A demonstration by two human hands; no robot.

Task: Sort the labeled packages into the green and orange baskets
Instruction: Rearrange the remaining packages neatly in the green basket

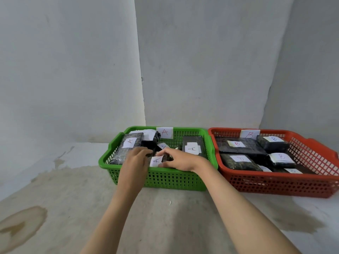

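A green basket [170,180] tagged "A" stands at centre, holding several dark wrapped packages with white "A" labels. An orange basket [275,186] tagged "B" stands to its right with several dark "B" packages [238,146]. Both my hands reach over the green basket's front rim. My left hand [136,158] and my right hand [178,159] grip the two ends of a dark package with an "A" label [156,160] near the front of the basket. My fingers curl round its edges. Much of that package is hidden behind my hands.
Both baskets sit on a stained concrete floor [165,213] close to a whitish wall [201,70]. A brown stain [20,226] marks the floor at lower left. A long "A" package [193,147] lies along the green basket's right side.
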